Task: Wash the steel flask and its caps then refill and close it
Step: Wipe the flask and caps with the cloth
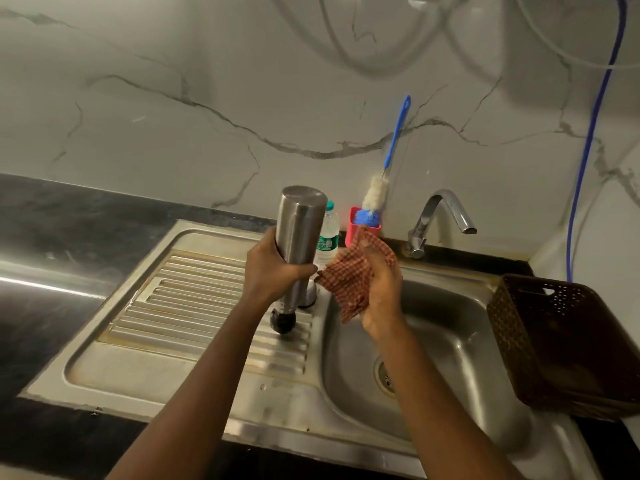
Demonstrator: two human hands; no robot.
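Steel flask stands upended and slightly tilted in the air above the ribbed drainboard, its flat base uppermost and its narrow neck pointing down. The left hand grips it round the lower body, fingers curled about the far side and thumb across the near side. At the neck end is a black cap; whether it is fixed on the mouth or lies on the ribs just below cannot be told. Just behind the flask, at the edge of the drainboard, part of a steel cap shows. The right hand is held beside the flask over the sink basin, its fingers bent round a bunched red checked cloth that it holds; one corner of the cloth nearly meets the left hand's fingertips and another corner hangs down. Behind the flask a clear plastic water bottle with a green cap stands upright on the back rim of the sink. Beside it a red holder carries a bottle brush with a blue handle that leans against the marble wall. A curved steel tap is mounted behind the basin, a brown perforated basket rests at the basin's right edge, and a blue hose runs down the wall.
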